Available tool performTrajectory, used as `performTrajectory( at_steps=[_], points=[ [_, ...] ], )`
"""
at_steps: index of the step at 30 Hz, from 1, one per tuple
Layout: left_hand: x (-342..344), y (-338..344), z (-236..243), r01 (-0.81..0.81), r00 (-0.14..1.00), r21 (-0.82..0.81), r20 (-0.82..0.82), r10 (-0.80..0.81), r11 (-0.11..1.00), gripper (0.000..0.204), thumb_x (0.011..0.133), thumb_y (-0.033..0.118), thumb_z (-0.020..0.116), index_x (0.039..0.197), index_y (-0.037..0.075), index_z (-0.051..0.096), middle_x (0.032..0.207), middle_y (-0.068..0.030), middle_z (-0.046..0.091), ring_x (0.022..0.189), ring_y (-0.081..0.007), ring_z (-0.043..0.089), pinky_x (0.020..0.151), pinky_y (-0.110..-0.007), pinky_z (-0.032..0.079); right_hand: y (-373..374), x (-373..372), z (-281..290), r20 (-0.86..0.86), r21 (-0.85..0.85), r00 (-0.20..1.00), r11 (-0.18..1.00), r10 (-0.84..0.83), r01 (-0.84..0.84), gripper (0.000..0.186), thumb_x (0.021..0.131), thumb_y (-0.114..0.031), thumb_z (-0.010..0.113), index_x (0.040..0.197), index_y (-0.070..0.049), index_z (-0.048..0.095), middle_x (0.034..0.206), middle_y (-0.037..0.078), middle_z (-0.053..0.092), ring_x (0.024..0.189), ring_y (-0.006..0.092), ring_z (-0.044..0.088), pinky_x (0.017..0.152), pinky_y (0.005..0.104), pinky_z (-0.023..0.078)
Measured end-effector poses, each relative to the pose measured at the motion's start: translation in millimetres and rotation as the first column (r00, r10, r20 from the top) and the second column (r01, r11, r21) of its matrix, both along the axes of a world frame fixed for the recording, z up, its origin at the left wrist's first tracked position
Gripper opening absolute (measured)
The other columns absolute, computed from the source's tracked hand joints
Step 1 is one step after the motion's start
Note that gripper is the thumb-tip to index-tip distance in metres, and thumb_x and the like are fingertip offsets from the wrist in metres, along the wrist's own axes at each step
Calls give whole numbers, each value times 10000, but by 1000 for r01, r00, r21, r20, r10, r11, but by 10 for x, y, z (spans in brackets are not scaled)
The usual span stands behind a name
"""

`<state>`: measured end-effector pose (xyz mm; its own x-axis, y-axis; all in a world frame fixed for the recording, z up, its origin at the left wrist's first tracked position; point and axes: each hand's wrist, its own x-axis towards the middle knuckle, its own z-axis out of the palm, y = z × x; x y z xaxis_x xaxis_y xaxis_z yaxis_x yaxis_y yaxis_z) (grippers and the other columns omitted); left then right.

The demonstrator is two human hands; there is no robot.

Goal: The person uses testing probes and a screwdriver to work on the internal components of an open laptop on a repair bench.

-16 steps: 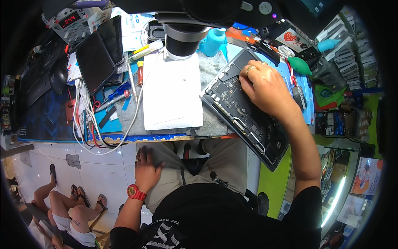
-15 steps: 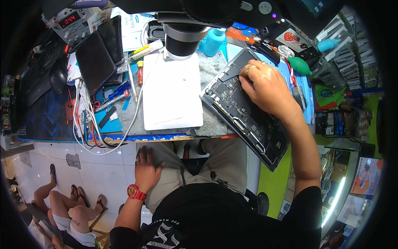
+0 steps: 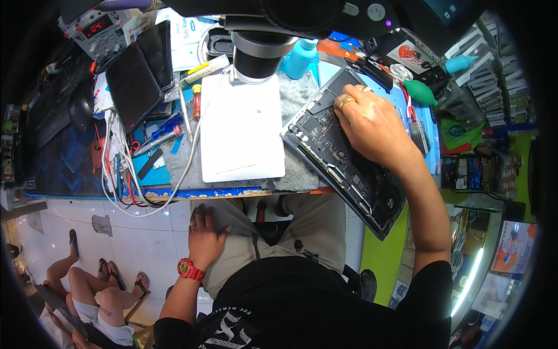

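Note:
An opened laptop (image 3: 317, 131) with its inner boards bare lies slanted at the right of the bench, its near corner jutting past the front edge. Over its upper right part is my right hand (image 3: 372, 119), with fingers curled down toward the inner parts. The fingertips are mostly hidden behind the knuckles, so what they pinch, if anything, does not show. My left hand (image 3: 206, 232) lies flat on my left thigh, its fingers stretched out and holding nothing. Left of the laptop, a white flat panel (image 3: 241, 131) rests on the grey mat (image 3: 297, 168).
A black-and-silver microscope head (image 3: 258, 55) hangs over the panel. Behind are a blue bottle (image 3: 300, 61) and a green air blower (image 3: 419, 92). At left lie dark phones or tablets (image 3: 133, 87), screwdrivers (image 3: 154, 142) and looping white cables (image 3: 195, 160). Another person's legs (image 3: 110, 299) show lower left.
My right hand has shifted slightly over the laptop, and its fingers are more curled under, hiding the tips. My left hand and the laptop stay in place.

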<state>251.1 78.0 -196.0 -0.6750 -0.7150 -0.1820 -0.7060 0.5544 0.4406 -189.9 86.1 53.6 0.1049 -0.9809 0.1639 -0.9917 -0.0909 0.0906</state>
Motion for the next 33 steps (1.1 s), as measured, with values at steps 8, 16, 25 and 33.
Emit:
performTrajectory(
  at_steps=[8, 16, 25, 33],
  points=[
    [8, 6, -4, -8, 1000, 3, 12, 8, 1000, 797, 975, 380, 812, 1558, -63, 497, 1623, -361, 451, 1444, -561, 515, 1136, -588, 514, 28, 74, -39, -62, -83, 998, 996, 7, -13, 133, 964, -94, 680, 905, 25, 675, 970, 169, 684, 898, 350, 729, 749, 453, 626],
    [-3, 0, 11, -12, 1000, 14, 5, 11, 1000, 791, 975, 381, 808, 1557, -58, 502, 1618, -359, 459, 1447, -560, 507, 1158, -588, 497, 31, 78, -46, -125, -44, 991, 997, 51, -57, 121, 948, -81, 651, 951, 30, 697, 1028, 178, 686, 938, 341, 733, 788, 437, 630],
    [9, -1, 6, -17, 1000, 23, 0, 17, 1000, 792, 979, 386, 804, 1561, -54, 496, 1620, -357, 455, 1456, -553, 504, 1164, -588, 494, 75, 68, -30, 62, -18, 997, 999, -35, 36, 137, 995, -94, 673, 1031, 36, 695, 1042, 209, 683, 965, 396, 723, 802, 497, 614],
    [-10, -11, 35, -11, 1000, 27, 13, 11, 1000, 794, 979, 392, 804, 1554, -61, 497, 1623, -359, 451, 1445, -557, 513, 1152, -589, 505, 75, 93, -18, 93, -10, 994, 998, -64, 65, 114, 997, -92, 711, 1004, 21, 700, 1009, 192, 671, 953, 415, 702, 815, 524, 583]
  ],
)
